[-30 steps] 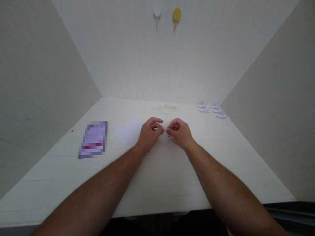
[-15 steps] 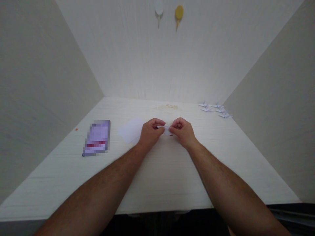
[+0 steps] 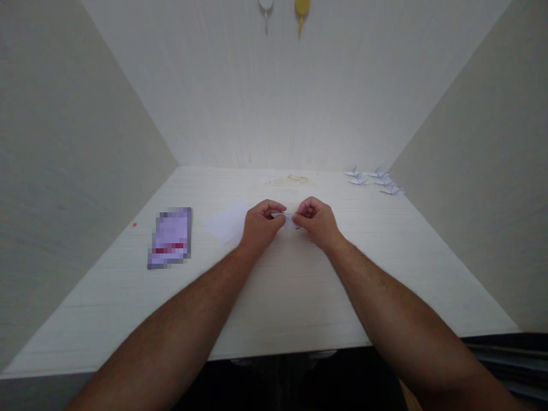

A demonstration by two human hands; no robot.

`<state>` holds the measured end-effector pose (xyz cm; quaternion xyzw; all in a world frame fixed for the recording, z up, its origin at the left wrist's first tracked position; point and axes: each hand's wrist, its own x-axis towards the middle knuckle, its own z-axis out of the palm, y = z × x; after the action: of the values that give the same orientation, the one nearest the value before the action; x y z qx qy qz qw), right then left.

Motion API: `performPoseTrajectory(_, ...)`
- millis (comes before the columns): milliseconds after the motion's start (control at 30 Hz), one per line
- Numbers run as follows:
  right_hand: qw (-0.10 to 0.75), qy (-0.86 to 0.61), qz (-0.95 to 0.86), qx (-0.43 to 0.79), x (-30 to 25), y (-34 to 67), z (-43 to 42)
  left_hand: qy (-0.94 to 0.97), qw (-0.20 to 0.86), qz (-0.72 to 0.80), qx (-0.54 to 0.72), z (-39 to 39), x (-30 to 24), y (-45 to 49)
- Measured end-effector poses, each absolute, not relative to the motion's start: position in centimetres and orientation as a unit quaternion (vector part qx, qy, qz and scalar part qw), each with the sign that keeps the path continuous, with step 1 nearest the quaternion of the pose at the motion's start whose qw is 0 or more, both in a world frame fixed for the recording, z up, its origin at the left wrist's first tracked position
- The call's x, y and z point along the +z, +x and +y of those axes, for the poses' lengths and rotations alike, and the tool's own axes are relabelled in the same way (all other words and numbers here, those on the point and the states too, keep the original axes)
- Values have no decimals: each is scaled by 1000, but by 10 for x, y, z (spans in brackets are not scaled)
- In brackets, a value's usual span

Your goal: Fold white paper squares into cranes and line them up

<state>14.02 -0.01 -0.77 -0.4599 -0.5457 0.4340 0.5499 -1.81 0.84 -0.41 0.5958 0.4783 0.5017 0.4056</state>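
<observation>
My left hand (image 3: 261, 225) and my right hand (image 3: 317, 221) meet over the middle of the white table (image 3: 282, 285). Both are curled into pinches on one small folded piece of pale paper (image 3: 289, 220) held between them, just above the tabletop. Most of that paper is hidden by my fingers. A loose sheet of white paper (image 3: 226, 222) lies flat right beside my left hand.
A purple packet (image 3: 170, 237) lies at the left of the table. Several small folded paper cranes (image 3: 373, 179) stand at the far right corner. A brownish stain (image 3: 291, 180) marks the back middle. Walls close the table in on three sides; two hooks (image 3: 283, 8) hang above.
My hands have closed slightly together on the small paper. The view has tilted down a little, so the hooks sit higher in the picture.
</observation>
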Motion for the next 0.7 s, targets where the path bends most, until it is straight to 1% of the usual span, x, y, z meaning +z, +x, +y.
performPoseTrajectory(200,553,-449,-548,439,-6,141,-1,591,413,473,507,7,-2,-18)
performPoseTrajectory(433,550,-442,-551,445,-7,141,-2,522,506,411,550,11,-9,-15)
performPoseTrajectory(700,546,-462,-559,419,-5,141,-1,536,514,418,523,12,-11,-16)
